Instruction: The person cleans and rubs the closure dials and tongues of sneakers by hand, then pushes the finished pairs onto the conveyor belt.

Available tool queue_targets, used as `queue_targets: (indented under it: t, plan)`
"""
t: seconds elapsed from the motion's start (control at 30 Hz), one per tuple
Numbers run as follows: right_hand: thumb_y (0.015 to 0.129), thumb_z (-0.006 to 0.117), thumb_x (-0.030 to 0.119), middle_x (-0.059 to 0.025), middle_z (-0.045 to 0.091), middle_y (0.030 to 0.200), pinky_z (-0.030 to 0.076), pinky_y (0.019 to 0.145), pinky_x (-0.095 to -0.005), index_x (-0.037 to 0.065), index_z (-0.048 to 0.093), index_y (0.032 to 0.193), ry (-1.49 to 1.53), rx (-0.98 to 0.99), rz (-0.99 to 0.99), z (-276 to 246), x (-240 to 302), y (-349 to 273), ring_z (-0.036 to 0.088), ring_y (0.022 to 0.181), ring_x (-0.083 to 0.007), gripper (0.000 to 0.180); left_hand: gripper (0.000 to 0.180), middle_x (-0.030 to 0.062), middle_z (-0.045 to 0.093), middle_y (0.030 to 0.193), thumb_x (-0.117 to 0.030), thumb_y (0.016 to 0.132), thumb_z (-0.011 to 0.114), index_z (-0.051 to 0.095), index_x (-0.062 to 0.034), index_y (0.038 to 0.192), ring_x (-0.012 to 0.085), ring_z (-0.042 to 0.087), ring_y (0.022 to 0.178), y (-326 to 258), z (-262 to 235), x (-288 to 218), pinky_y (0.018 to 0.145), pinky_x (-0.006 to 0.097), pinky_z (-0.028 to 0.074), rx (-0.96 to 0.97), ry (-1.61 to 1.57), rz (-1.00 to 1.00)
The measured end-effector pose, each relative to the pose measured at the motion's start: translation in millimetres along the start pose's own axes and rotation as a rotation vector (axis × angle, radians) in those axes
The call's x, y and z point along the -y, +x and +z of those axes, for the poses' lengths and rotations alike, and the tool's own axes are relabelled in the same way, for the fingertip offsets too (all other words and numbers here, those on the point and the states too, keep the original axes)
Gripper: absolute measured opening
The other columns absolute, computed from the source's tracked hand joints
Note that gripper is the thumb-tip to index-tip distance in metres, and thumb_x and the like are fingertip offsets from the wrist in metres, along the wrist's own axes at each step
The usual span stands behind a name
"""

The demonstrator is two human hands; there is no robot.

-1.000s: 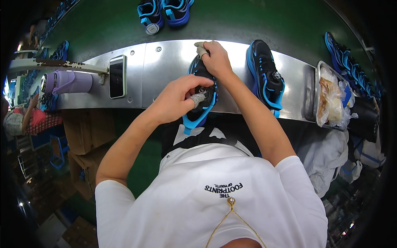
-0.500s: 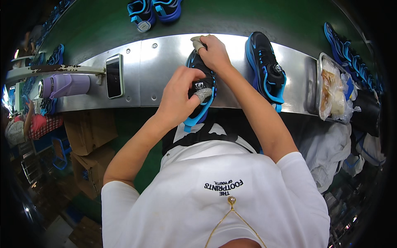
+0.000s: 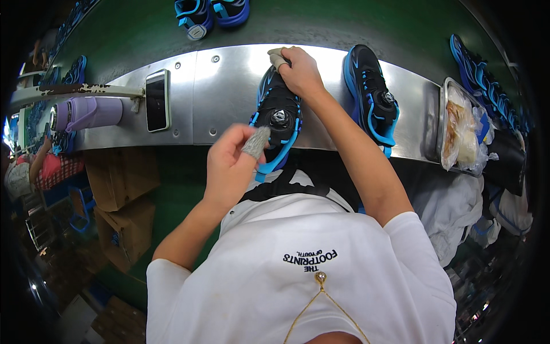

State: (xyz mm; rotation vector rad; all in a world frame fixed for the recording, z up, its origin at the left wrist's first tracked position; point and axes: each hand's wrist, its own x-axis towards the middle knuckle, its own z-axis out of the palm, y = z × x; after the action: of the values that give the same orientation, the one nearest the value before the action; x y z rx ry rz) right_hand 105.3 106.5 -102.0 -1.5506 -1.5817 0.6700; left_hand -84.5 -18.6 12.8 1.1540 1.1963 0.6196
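A black and blue sneaker (image 3: 279, 98) lies on the steel edge of the bench in front of me, toe pointing away, with a round dial (image 3: 279, 118) on its tongue. My right hand (image 3: 299, 73) grips the toe; pale covers wrap its thumb and a fingertip. Just left of the heel opening hovers my left hand (image 3: 230, 166), apart from the dial. Its fingers are curled in, slightly blurred, and nothing shows in them; a grey knitted cover sits on one digit. To the right, a matching sneaker (image 3: 371, 92) rests with no hand on it.
Left along the steel strip are a phone (image 3: 157, 101), a purple bottle (image 3: 94, 113) and a chipped white bar (image 3: 74, 92). A metal tray (image 3: 445, 123) with bagged items sits right. More sneakers (image 3: 212, 14) stand on the green surface. Cardboard boxes (image 3: 123, 178) are below left.
My left hand has come off the sneaker's dial and moved left and toward me, uncovering the dial. The right hand stays at the toe.
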Motion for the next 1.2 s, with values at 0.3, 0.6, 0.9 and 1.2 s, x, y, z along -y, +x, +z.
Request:
queue_targets:
  t: [0.3, 0.6, 0.9, 1.2]
  plan:
    - [0.081, 0.062, 0.005, -0.0153, 0.06, 0.105, 0.048, 0.082, -0.0415, 0.01, 0.067, 0.109, 0.049, -0.047, -0.355, -1.5, 76.7, -21.6, 0.059, 0.094, -0.0336, 0.029, 0.033, 0.0207, 0.061, 0.116, -0.015, 0.099, 0.049, 0.051, 0.0064, 0.123, 0.0186, 0.064, 0.079, 9.1, 2.4, 11.9, 0.052, 0.024, 0.047, 0.159, -0.592, -0.409]
    - [0.08, 0.06, 0.003, -0.0108, 0.063, 0.1, 0.046, 0.073, -0.0397, 0.012, 0.067, 0.11, -0.226, -0.103, -0.548, 11.7, 68.3, -42.8, 0.059, 0.087, -0.0294, 0.031, 0.028, 0.0162, 0.059, 0.115, -0.002, 0.095, 0.041, 0.053, 0.0083, 0.118, 0.0171, 0.064, 0.094, 8.0, 25.1, 3.1, 0.046, 0.023, 0.047, 0.04, -0.529, -0.363]
    - [0.091, 0.057, 0.033, -0.0152, 0.064, 0.1, 0.048, 0.081, -0.0345, 0.01, 0.066, 0.114, 0.009, 0.298, -0.149, 6.7, 64.8, -32.5, 0.061, 0.091, -0.028, 0.033, 0.027, 0.0175, 0.064, 0.107, -0.01, 0.096, 0.047, 0.057, 0.0064, 0.115, 0.0148, 0.066, 0.078, 17.4, 20.6, 13.5, 0.042, 0.023, 0.047, 0.068, -0.327, -0.195]
    - [0.095, 0.053, 0.028, -0.0121, 0.066, 0.077, 0.05, 0.072, -0.0326, 0.005, 0.065, 0.101, 0.12, 0.376, -0.03, 5.6, 72.9, -10.7, 0.065, 0.074, -0.0219, 0.026, 0.024, 0.0166, 0.061, 0.1, -0.007, 0.094, 0.046, 0.057, 0.0067, 0.111, 0.0152, 0.063, 0.07, 20.2, 27.9, 2.7, 0.043, 0.023, 0.046, -0.006, -0.451, -0.236]
